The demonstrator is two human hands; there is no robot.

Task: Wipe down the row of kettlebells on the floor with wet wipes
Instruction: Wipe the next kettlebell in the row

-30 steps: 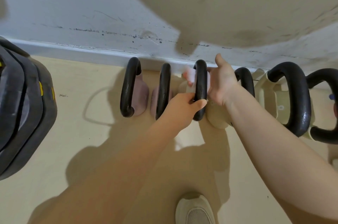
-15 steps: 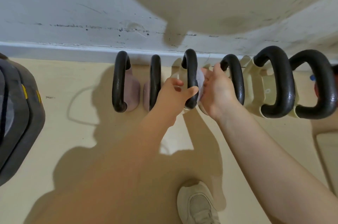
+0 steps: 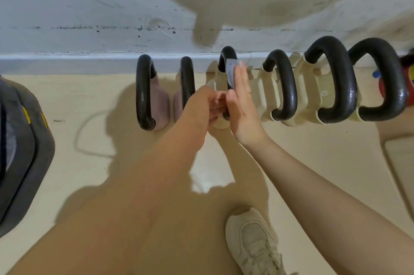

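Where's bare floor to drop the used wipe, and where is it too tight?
Free: the floor between the dark weight stack and the leftmost pink kettlebell, and the strip left of the shoe. Crowded: the kettlebell row along the baseboard, where both hands work the third handle.

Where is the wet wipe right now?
Head view, centre: the wet wipe lies against the third kettlebell's handle, under the right hand fingers.
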